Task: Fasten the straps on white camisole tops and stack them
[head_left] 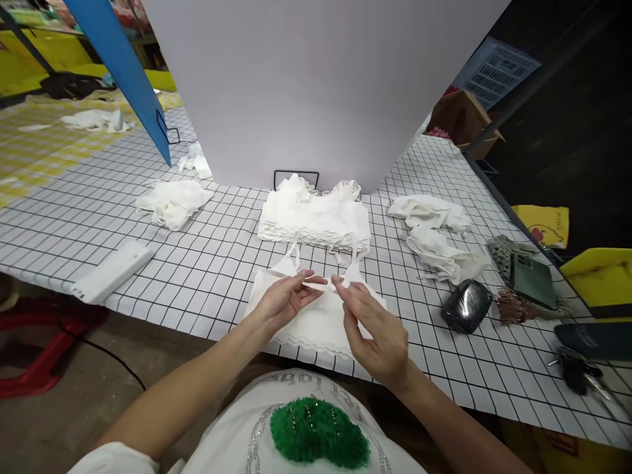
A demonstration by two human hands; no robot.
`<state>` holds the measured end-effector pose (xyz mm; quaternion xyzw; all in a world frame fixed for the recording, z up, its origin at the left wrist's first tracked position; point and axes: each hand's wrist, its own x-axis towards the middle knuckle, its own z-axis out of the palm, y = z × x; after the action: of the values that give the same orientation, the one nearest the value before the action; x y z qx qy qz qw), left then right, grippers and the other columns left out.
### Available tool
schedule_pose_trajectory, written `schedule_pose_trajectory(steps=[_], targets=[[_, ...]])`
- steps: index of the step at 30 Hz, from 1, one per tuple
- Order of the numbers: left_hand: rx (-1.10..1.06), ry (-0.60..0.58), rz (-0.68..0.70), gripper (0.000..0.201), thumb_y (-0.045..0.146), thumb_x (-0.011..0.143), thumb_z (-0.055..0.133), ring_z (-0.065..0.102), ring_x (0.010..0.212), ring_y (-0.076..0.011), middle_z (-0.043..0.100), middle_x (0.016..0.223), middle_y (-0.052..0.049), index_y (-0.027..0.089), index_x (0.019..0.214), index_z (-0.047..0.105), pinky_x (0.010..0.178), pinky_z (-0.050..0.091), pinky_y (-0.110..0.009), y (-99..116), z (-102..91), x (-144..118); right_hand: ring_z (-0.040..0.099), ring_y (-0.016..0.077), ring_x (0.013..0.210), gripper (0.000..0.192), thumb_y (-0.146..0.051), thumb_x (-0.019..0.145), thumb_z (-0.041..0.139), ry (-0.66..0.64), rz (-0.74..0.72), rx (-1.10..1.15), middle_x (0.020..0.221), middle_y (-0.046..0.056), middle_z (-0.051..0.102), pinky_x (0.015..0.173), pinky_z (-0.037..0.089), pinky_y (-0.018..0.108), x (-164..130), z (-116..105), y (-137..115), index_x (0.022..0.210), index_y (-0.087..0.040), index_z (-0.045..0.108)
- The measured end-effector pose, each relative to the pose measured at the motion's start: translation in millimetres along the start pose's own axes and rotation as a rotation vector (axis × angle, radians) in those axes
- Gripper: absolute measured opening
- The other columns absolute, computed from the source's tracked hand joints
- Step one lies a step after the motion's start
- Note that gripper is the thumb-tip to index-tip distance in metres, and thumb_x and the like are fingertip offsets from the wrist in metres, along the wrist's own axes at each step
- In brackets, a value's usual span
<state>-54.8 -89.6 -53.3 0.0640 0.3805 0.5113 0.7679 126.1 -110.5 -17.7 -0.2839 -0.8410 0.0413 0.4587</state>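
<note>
A white strappy camisole (313, 326) lies flat at the table's front edge, its thin straps pointing away from me and its wavy hem toward me. My left hand (284, 301) pinches the middle of its neckline between thumb and fingers. Close beside it, my right hand (372, 329) also has thumb and fingertips together on the neckline, a short gap from the left. Just beyond the camisole sits a neat stack of similar white garments (313, 217) with wavy hems.
A large grey panel (306, 85) stands behind the stack on a black wire bookend (296, 172). Crumpled white garments lie left (172, 203) and right (437, 243). A long white box (113, 271) is at left; a black plastic-wrapped bundle (467, 305), phone (533, 281) and keys (577, 372) are at right.
</note>
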Motion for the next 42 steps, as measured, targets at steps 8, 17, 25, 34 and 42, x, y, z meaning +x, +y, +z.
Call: schedule_pose_trajectory(steps=[8,17,25,34,42], targets=[[0.026,0.032,-0.008,0.032,0.026,0.102,0.047,0.07,0.108,-0.0291,0.072,0.112,-0.021,0.006,0.098,0.072,0.1,0.056,-0.044,10,-1.4,-11,0.068,0.0133,0.064,0.027,-0.007,0.092,0.056,-0.161,0.206,0.118,0.076,0.005,0.073,0.058,0.056,0.024,-7,-12,7,0.112,-0.016,0.072],[0.214,-0.001,0.072,0.022,0.022,0.096,0.058,0.068,0.072,-0.0157,0.07,0.083,-0.01,0.008,0.105,0.073,0.083,0.059,-0.033,21,-9.0,-4,0.049,0.0073,0.041,0.023,-0.034,0.075,0.076,-0.729,1.014,0.831,0.053,-0.003,0.056,0.037,0.046,0.02,42,65,53,0.07,-0.013,0.069],[0.152,0.063,0.129,0.022,0.019,0.099,0.05,0.072,0.103,-0.0253,0.074,0.105,-0.02,0.007,0.099,0.069,0.103,0.053,-0.041,43,-17.9,17,0.046,0.0056,0.05,0.031,-0.039,0.074,0.079,-1.048,0.772,0.943,0.057,-0.004,0.048,0.041,0.047,0.016,40,18,40,0.057,-0.015,0.068],[0.311,-0.029,-0.093,0.033,0.033,0.101,0.051,0.074,0.095,-0.0259,0.075,0.102,-0.022,0.005,0.101,0.069,0.093,0.058,-0.04,48,-28.2,14,0.051,0.0059,0.043,0.037,-0.043,0.064,0.088,-0.659,1.083,1.151,0.054,-0.002,0.061,0.047,0.057,0.025,55,32,41,0.063,-0.012,0.07],[0.708,-0.022,0.41,0.025,0.036,0.077,0.082,0.07,0.088,-0.0224,0.077,0.094,-0.01,0.015,0.092,0.079,0.086,0.057,-0.036,32,-29.9,-24,0.048,0.0063,0.039,0.042,-0.049,0.058,0.09,-0.375,1.122,1.095,0.052,0.0,0.061,0.043,0.055,0.026,54,58,41,0.057,-0.013,0.067]])
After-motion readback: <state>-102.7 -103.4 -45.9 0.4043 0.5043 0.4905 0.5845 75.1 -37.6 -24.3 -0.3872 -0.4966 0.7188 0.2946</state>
